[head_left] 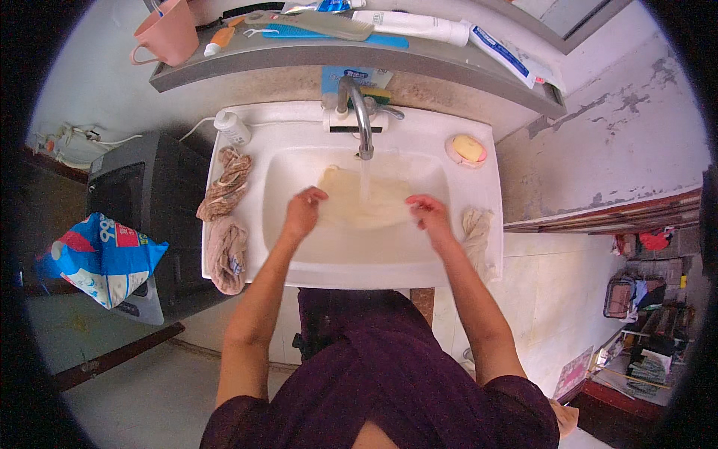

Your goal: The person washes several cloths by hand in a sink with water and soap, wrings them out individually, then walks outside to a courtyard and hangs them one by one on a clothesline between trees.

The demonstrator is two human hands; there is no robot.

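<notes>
A pale yellow cloth [345, 188] lies spread in cloudy water in the white sink basin [359, 275]. Water runs from the chrome faucet [363, 126] onto its middle. At the cloth's left edge is my left hand [304, 212], its fingers curled inward. My right hand [431, 218], blurred, is at the opposite edge with bent fingers. Whether either hand grips the fabric is not clear.
Bunched brown fabric [227, 182] and a pinkish cloth [227, 252] rest on the left rim, near a white bottle [232, 128]. Yellow soap [469, 148] and a beige cloth [477, 236] are at right. Overhead, a grey shelf [359, 56] holds combs, tubes and a pink mug [171, 36].
</notes>
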